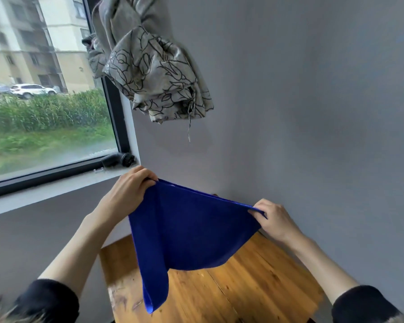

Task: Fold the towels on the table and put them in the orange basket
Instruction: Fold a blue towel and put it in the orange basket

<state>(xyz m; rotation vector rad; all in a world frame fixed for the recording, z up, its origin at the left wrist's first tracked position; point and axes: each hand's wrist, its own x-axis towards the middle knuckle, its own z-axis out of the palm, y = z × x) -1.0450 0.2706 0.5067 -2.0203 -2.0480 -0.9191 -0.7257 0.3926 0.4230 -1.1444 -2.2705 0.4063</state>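
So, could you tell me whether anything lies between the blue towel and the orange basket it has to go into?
Cannot say: the basket is out of view. Both hands, left and right, pinch the blue towel above the wooden table.

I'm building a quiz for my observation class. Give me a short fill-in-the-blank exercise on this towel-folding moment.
1. The towel held up between both hands is ____ in colour.
2. The left hand and the right hand each pinch its ____ edge.
3. Below it stands a ____ table.
4. The patterned curtain hangs knotted beside the ____.

Missing words: blue; top; wooden; window
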